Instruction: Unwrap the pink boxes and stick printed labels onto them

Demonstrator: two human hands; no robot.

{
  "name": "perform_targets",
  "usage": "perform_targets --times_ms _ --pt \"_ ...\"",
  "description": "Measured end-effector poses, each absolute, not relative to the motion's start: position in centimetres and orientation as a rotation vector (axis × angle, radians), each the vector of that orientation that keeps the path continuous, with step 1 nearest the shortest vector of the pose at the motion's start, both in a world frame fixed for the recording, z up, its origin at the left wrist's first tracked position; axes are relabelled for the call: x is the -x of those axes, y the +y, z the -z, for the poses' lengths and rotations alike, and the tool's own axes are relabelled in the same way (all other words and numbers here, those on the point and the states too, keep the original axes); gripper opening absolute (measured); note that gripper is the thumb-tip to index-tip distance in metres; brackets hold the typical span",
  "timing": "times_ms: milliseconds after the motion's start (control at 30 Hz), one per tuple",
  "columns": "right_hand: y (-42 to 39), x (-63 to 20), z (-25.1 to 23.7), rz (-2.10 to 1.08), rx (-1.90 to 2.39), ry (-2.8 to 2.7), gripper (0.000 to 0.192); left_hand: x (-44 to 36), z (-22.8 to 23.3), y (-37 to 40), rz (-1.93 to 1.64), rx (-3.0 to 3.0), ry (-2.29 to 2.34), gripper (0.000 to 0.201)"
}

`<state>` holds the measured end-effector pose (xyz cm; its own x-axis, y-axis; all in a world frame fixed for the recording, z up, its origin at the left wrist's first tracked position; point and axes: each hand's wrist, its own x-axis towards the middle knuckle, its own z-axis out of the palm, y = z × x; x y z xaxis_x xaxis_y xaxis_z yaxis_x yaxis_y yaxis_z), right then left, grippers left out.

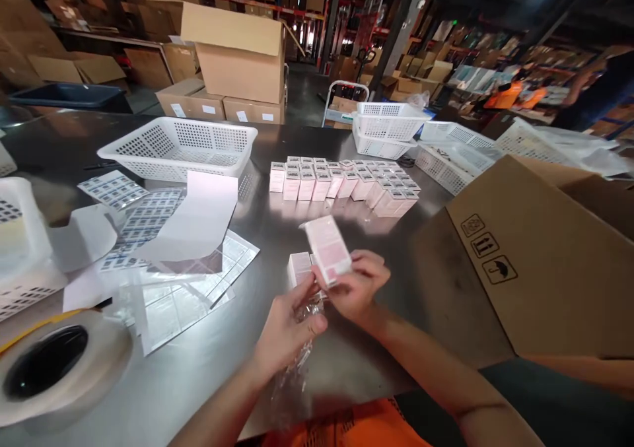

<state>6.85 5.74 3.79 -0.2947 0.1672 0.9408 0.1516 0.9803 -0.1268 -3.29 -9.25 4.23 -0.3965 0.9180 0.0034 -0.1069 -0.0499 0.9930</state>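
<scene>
My right hand (357,288) holds a small pink-and-white box (327,247) tilted above the steel table (347,361). Just below it, my left hand (287,331) pinches crinkled clear plastic wrap (297,361) that hangs toward the table's near edge. Another small pink box (298,267) stands on the table right behind my fingers. Farther back, several matching boxes (347,181) stand in tidy rows.
A white perforated basket (181,146) sits at the back left, more white baskets (391,125) at the back right. Label sheets (148,222) and backing paper lie to the left, beside a tape roll (49,368). An open cardboard carton (535,262) stands on the right.
</scene>
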Motion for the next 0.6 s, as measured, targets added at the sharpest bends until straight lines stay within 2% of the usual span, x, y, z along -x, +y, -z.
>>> perform_targets --times_ms 133,233,333,400,500,600 --pt "1.6 -6.7 -4.6 -0.252 0.082 -2.027 0.034 2.9 -4.6 -9.1 -1.851 -0.654 1.284 0.052" --pt "0.7 -7.3 -4.6 -0.371 0.11 -2.044 0.037 3.4 -4.7 -9.2 -1.987 -0.725 1.312 0.061" --pt "1.0 -8.4 -5.0 -0.509 0.066 -2.046 0.041 5.0 -5.1 -9.8 -1.903 -1.004 1.613 0.053" --pt "1.8 -9.2 -5.9 -0.442 0.108 -2.028 0.044 6.2 -5.4 -10.3 -1.773 -1.249 1.879 0.049" --pt "3.6 -9.8 -7.2 -0.298 0.138 -2.196 0.046 7.4 -5.6 -10.9 -1.603 -1.355 2.045 0.06" --pt "5.0 -9.3 -7.1 -0.474 0.021 -2.323 0.028 7.5 -5.3 -11.0 -1.673 -1.174 1.966 0.063"
